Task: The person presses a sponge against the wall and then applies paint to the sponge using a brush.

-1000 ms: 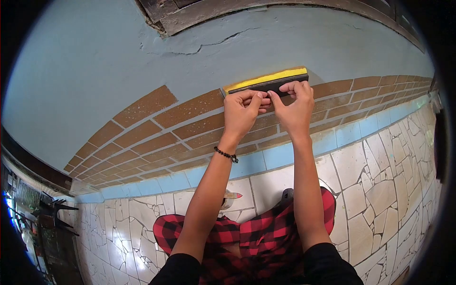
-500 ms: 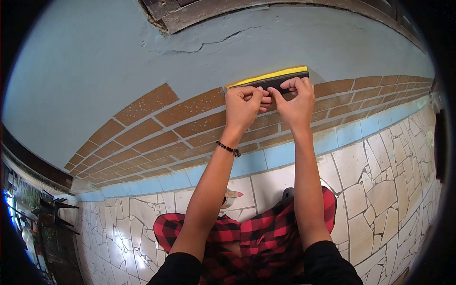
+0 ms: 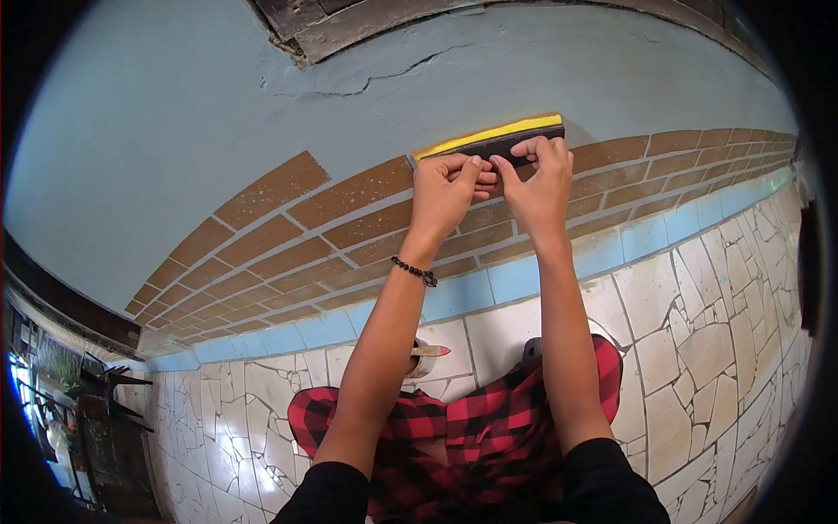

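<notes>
A long sponge block (image 3: 489, 138), yellow with a black backing, rests with its yellow face toward the grey wall, in the top row of painted brown bricks. My left hand (image 3: 443, 194) has its fingers closed at the lower left of the black backing, with a dark bead bracelet on the wrist. Beside it, my right hand (image 3: 539, 185) grips the backing on the right, thumb and fingers bent. The two thumbs are close together near the middle. How the fingers meet the backing is partly hidden.
Several rows of brown painted bricks (image 3: 349, 203) run along the wall above a blue tile strip (image 3: 458, 295). A paintbrush (image 3: 431, 351) lies over a container on the cracked-tile floor (image 3: 685, 354), partly behind my left arm. A crack (image 3: 384, 80) crosses the wall higher up.
More of the block's yellow edge shows, as if its top has tipped slightly away from the wall. Both hands keep their hold. The view has shifted a little.
</notes>
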Demonstrator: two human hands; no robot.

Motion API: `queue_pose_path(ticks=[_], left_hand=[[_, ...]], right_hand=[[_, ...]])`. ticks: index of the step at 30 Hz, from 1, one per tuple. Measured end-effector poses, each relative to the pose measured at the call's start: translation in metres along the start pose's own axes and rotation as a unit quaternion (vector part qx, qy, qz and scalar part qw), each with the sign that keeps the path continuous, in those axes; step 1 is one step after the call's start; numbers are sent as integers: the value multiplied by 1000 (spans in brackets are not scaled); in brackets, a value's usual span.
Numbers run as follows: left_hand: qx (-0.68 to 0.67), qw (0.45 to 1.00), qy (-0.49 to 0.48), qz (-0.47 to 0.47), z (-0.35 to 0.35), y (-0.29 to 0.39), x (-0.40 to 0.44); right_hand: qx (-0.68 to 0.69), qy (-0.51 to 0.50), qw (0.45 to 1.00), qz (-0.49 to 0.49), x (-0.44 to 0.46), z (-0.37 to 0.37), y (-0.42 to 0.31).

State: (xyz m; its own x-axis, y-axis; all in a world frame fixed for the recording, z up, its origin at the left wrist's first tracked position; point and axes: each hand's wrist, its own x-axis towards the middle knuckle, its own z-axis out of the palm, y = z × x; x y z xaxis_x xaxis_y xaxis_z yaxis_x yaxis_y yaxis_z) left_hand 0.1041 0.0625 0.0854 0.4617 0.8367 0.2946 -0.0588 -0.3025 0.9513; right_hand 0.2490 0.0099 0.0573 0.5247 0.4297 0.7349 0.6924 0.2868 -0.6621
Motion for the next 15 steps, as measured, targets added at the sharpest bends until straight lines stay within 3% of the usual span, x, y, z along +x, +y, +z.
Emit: queue_pose_path(ticks=[15], left_hand=[[31, 999, 20, 30, 4, -5, -3]], right_hand=[[-9, -23, 999, 23, -1, -1, -3]])
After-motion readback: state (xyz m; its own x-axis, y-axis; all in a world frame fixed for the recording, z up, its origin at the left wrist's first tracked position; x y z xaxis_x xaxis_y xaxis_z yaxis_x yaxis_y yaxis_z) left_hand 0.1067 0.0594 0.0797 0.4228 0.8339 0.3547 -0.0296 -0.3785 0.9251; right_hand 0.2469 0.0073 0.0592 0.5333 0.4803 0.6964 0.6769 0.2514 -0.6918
